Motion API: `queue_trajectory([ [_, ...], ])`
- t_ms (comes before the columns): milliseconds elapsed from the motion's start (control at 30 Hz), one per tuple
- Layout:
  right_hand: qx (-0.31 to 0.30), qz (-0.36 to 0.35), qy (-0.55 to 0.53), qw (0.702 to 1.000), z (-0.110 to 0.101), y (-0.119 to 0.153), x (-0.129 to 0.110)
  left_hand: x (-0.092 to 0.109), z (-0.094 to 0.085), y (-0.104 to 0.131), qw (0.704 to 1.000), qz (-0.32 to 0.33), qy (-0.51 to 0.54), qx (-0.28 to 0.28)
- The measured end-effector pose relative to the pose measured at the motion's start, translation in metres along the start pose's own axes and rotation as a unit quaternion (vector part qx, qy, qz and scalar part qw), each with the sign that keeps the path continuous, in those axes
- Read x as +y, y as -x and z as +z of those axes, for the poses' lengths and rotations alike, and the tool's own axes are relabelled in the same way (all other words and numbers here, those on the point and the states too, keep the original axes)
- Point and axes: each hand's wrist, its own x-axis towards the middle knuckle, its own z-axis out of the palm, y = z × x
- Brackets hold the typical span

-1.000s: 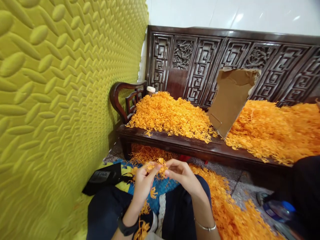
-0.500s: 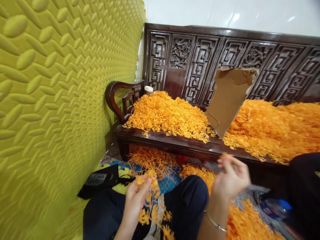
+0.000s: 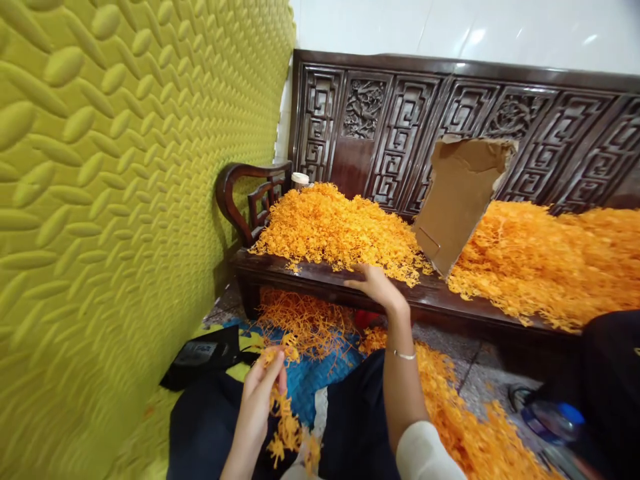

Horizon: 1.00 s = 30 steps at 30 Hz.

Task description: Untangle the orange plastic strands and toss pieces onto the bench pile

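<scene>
My left hand (image 3: 265, 379), low in the view over my lap, is closed on a dangling strand of small orange plastic pieces (image 3: 286, 427). The pieces hang below the fingers on thin stems. My right hand (image 3: 375, 285) reaches forward over the front edge of the dark wooden bench (image 3: 320, 275). Its fingers are stretched out and apart, right beside the near edge of a heap of loose orange pieces (image 3: 335, 227). Nothing shows in that hand, though the underside of the palm is hidden.
A cardboard sheet (image 3: 457, 200) stands between that heap and a larger orange pile (image 3: 555, 260). Thin orange stems (image 3: 305, 320) lie below the bench on blue matting. A bottle with a blue cap (image 3: 555, 420), a black pouch (image 3: 203, 357) and a yellow foam wall (image 3: 150, 167) flank me.
My right hand has moved left and forward to the bench edge, and its closed fingers have opened. The small orange bit it held is gone from it. My left hand has shifted slightly left.
</scene>
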Motion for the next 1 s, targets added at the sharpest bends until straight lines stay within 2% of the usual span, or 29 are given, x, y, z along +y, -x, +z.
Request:
queue_trajectory([
  [67,-0.141,0.02,-0.018,0.99,0.014,0.032,0.008,0.003,0.0,-0.002,1.0,0.007,0.003,0.008],
  [133,-0.263,0.049,-0.075,0.961,0.024,0.069,0.007,0.005,-0.001,-0.005,1.0,0.012,-0.002,0.012],
  [200,-0.321,0.084,-0.171,0.928,0.034,0.101,-0.002,0.005,-0.001,-0.008,1.0,0.017,-0.015,0.014],
  [300,-0.325,0.142,-0.273,0.894,0.045,0.131,-0.019,0.006,0.001,-0.01,0.999,0.017,-0.043,0.01],
  [367,-0.3,0.168,-0.266,0.901,0.048,0.14,-0.027,0.006,0.003,-0.008,0.998,0.016,-0.063,-0.005],
  [467,-0.255,0.174,-0.219,0.926,0.043,0.144,-0.029,0.0,0.006,-0.005,0.996,0.009,-0.076,-0.036],
  [600,-0.267,0.192,-0.243,0.913,0.029,0.146,-0.025,-0.016,0.008,-0.001,0.995,0.0,-0.064,-0.073],
  [667,-0.234,0.213,-0.257,0.913,0.026,0.15,-0.024,-0.023,0.012,0.002,0.995,0.0,-0.049,-0.09],
  [733,-0.174,0.221,-0.256,0.925,0.028,0.156,-0.022,-0.026,0.019,0.008,0.994,-0.011,-0.035,-0.105],
  [833,-0.086,0.219,-0.239,0.942,0.034,0.162,-0.019,-0.025,0.031,0.021,0.994,-0.034,-0.039,-0.097],
  [867,-0.036,0.22,-0.227,0.948,0.033,0.162,-0.016,-0.025,0.033,0.027,0.994,-0.038,-0.044,-0.091],
  [933,0.117,0.208,-0.201,0.95,0.021,0.156,-0.007,-0.027,0.034,0.04,0.993,-0.048,-0.049,-0.098],
  [1000,0.29,0.157,-0.196,0.923,-0.007,0.144,0.004,-0.033,0.029,0.05,0.992,-0.062,-0.044,-0.104],
])
